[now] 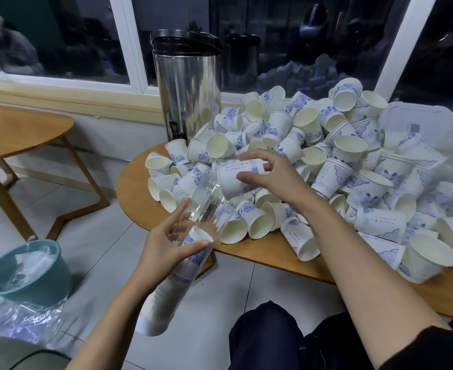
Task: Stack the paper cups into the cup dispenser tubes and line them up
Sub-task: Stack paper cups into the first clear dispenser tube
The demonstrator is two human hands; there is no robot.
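A big heap of white paper cups with blue prints (334, 161) covers the round wooden table (137, 198). My left hand (164, 244) grips a clear plastic dispenser tube (204, 201), tilted up toward the heap. A stack of nested cups (166, 289) fills its lower part. My right hand (270, 174) holds one paper cup (233, 177) on its side by thumb and fingers, just above and right of the tube's open mouth. The cup is outside the tube.
A steel drink urn with a black lid (188, 89) stands at the table's back by the window. A teal bin (25, 271) with a plastic liner sits on the floor at left, near a second wooden table (14, 129). My dark-trousered knee (268, 337) is below.
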